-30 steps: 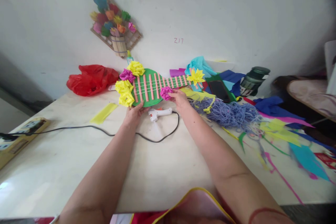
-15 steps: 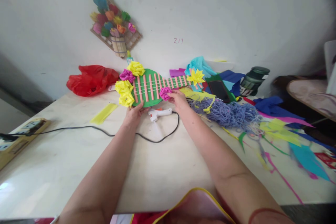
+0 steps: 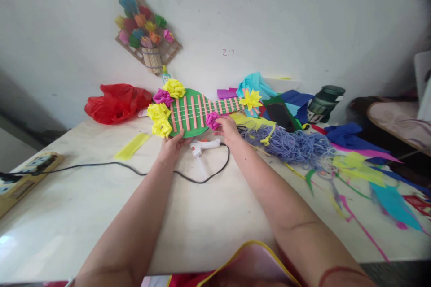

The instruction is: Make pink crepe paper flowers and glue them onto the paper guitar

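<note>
One paper guitar [image 3: 195,113] is held at the far side of the desk [image 3: 202,224], long axis set crosswise, neck [image 3: 226,106] pointed rightward; its body is grasped by the left hand's [image 3: 172,146] grip, one magenta flower [image 3: 212,120] of two is pinched by the right hand [image 3: 228,128], and one glue gun [image 3: 210,144] is seen between

A: ok where's everything around your guitar cutout [image 3: 198,122]?

B: Your left hand [image 3: 173,144] is on its near edge, a flower [image 3: 212,120] in your right hand [image 3: 227,128]. Glue gun [image 3: 205,145] sits on the table [image 3: 202,215] between them, cord [image 3: 111,162] running left to the power strip [image 3: 30,181].

A: and the rest?

B: Plastic bag [image 3: 117,104] back left. Yarn [image 3: 292,145] right of your right hand, phone [image 3: 280,115] behind it, bottle [image 3: 325,105] farther right.
</note>
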A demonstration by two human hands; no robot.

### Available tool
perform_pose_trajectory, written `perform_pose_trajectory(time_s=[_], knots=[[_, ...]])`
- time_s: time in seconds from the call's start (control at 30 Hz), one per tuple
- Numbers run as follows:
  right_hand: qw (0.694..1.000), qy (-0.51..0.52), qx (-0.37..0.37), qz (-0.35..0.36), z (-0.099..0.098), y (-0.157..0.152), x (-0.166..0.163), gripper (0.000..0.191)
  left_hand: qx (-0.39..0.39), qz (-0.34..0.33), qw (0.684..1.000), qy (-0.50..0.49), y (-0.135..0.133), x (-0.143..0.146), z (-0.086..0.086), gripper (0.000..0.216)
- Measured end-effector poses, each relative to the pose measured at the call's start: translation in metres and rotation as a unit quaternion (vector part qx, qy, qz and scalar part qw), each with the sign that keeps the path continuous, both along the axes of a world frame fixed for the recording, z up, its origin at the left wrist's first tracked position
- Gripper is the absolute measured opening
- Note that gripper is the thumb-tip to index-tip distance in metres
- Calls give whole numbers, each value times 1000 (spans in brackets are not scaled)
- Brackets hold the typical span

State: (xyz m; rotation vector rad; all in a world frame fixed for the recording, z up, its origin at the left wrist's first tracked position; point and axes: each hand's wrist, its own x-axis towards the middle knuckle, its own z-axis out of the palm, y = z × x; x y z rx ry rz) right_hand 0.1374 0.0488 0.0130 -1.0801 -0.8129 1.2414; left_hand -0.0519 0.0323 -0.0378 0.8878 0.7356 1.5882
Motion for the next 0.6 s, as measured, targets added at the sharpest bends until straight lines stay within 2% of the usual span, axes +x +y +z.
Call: perform_pose_trajectory(time_s=[0.2,0.6], knots=[[999,6,19,49,2,-3,0,9,-1,5,1000,-4,0,0,1,52],[999,26,2,39,-1,-3,-2,13,5,0,1000,-4,1,0,-1,51]])
